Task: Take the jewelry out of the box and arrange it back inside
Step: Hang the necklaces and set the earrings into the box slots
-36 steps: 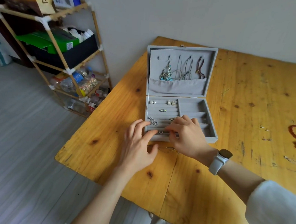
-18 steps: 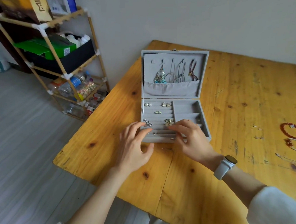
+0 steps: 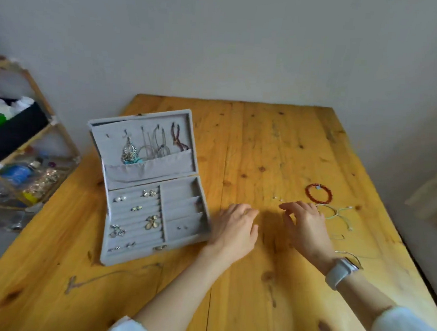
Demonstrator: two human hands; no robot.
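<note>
your hands have left the jewelry box (image 3: 156,207) and moved right over the bare surface (image 3: 264,147). your left hand (image 3: 235,230) is spread and relaxed, holding nothing; your right hand (image 3: 307,225), fingers loosely curved and empty, reaches toward tiny studs (image 3: 276,199) near the red bracelet (image 3: 318,193). the box stays open, partly filled, so you're likely fetching the next piece.
</note>
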